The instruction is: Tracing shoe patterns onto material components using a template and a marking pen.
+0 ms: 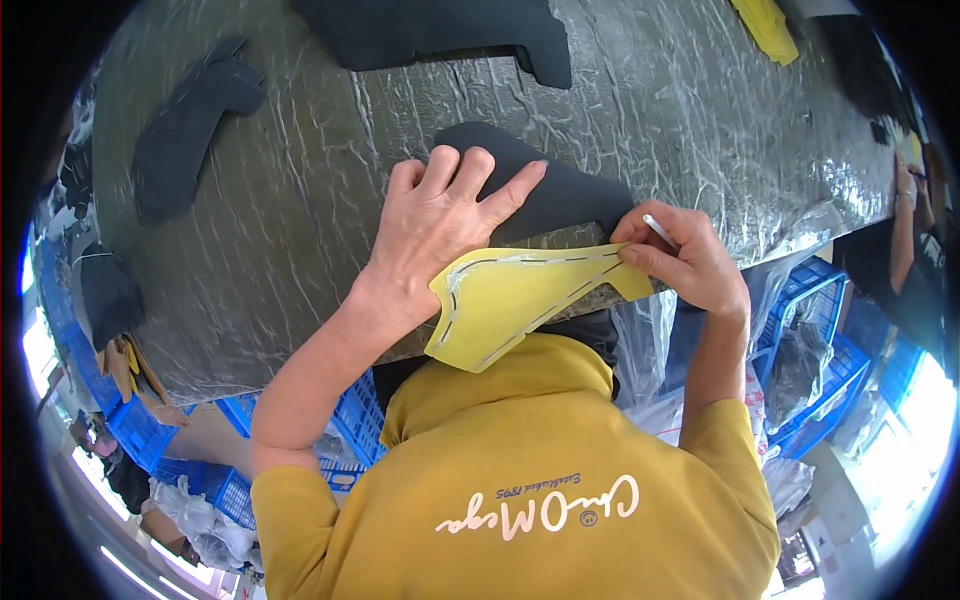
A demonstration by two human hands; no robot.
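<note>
Three flat dark pieces [545,185] lay on the table [300,270], at ten, twelve and centre. One yellow pattern [530,295] sat at the central piece's six o'clock side, its two-o'clock end pinched by the right hand [690,260], which held one white pen [660,231]; I couldn't tell whether the left hand [435,215] gripped. White lettering [545,512] crossed the shirt [520,420].

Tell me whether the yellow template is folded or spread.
Spread: the yellow template shows its broad face, no fold across it, and the right hand pinches one end.
</note>
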